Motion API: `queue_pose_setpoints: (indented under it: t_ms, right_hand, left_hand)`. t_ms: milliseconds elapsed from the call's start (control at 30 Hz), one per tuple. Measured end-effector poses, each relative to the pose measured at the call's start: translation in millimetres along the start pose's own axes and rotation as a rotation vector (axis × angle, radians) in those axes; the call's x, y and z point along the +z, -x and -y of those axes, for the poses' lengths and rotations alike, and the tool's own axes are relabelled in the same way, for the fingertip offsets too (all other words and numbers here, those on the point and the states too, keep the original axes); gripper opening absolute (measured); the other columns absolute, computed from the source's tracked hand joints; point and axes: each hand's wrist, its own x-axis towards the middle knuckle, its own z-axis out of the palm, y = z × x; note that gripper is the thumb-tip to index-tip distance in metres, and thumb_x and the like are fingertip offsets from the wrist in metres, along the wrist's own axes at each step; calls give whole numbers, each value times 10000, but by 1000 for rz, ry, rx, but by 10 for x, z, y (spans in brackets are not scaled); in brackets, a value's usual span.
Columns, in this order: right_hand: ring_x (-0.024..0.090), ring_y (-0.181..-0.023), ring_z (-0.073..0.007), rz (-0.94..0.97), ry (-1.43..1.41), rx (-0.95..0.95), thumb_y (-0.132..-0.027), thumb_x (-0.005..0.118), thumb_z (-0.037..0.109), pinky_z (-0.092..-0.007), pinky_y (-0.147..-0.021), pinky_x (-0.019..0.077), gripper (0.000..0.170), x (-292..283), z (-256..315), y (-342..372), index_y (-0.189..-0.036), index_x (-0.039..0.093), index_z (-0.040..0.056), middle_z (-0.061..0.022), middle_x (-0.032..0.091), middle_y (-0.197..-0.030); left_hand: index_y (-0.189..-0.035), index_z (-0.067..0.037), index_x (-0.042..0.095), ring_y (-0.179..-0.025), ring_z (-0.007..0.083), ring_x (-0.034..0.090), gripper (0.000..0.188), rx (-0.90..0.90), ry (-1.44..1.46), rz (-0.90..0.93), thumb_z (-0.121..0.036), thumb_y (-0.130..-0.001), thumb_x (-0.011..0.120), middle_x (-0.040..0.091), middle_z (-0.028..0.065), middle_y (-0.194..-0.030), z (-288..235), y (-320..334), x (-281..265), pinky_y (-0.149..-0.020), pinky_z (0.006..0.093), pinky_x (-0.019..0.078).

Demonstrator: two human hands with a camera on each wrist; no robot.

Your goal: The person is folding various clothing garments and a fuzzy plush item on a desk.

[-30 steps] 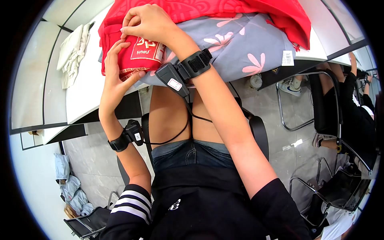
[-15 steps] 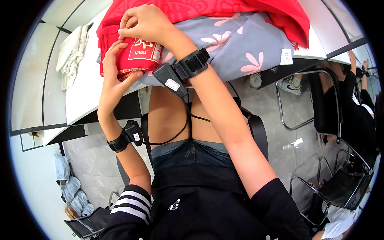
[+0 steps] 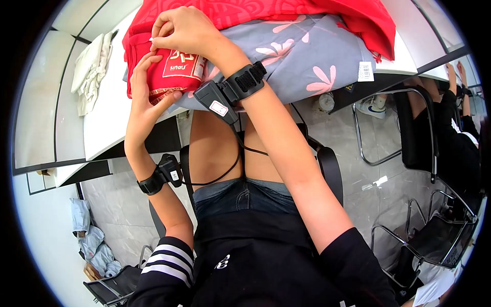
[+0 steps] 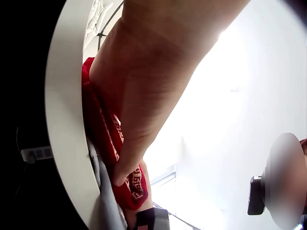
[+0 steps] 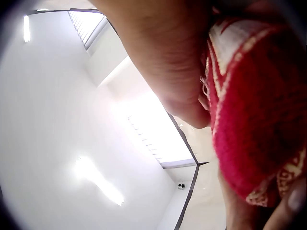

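Observation:
A folded red towel (image 3: 179,69) with gold lettering and a gold-patterned border lies at the table's near edge. My left hand (image 3: 144,97) holds its left end, with fingers along the far side and the thumb at the border. In the left wrist view that thumb (image 4: 125,167) presses on the patterned edge. Reaching across the towel, my right hand (image 3: 186,31) pinches with thumb and index finger, close to the left fingertips. Pale loose threads (image 5: 205,87) show by the right fingers in the right wrist view; I cannot tell exactly what lies within the pinch.
Beneath and right of the towel lies grey fabric (image 3: 327,56) with pink flowers and a white tag, partly covered by bright red cloth (image 3: 358,23). Cream cloth (image 3: 93,71) sits at the left of the white table (image 3: 105,123). Chairs (image 3: 429,225) and another person are to the right.
Both hands keep nearly the same pose on the towel. The whole scene has shifted slightly left in the head view. At the far right, the other person's arms have moved.

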Motion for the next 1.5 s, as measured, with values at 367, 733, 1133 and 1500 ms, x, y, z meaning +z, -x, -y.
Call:
queue_pose_setpoints:
  t_ms: [367, 733, 1133, 1500]
  right_hand:
    - [707, -764, -224, -9, 21, -13, -646, 746, 279, -339, -729, 557, 208, 20, -22, -3, -776, 745, 116, -67, 736, -775]
    - [706, -761, -228, -11, 17, 20, -647, 736, 283, -343, -729, 558, 207, -2, 22, 8, -769, 745, 117, -70, 734, -769]
    - [706, -767, -232, -7, 19, -1, -657, 730, 277, -346, -738, 556, 198, 3, -3, 4, -772, 747, 117, -78, 735, -779]
    - [704, -762, -223, -2, 6, -14, -657, 735, 277, -343, -740, 555, 196, 16, -32, -8, -772, 749, 119, -65, 734, -766]
  left_hand:
    - [-1383, -50, 418, -1345, 283, 364, 753, 2, -10, -5, -181, -743, 794, 402, 123, -1454, -2, 1, 9, -1123, 397, 311]
    - [-1375, -44, 422, -1339, 279, 371, 742, -32, 57, -10, -160, -743, 792, 412, 119, -1448, -22, 3, 22, -1110, 400, 335]
    - [-1372, -54, 424, -1337, 279, 381, 739, -22, 50, -9, -147, -739, 795, 415, 121, -1452, -33, -2, 21, -1111, 402, 339]
    - [-1376, -51, 419, -1336, 275, 382, 747, -26, 58, -14, -150, -739, 796, 414, 118, -1452, -17, -2, 26, -1111, 398, 340]
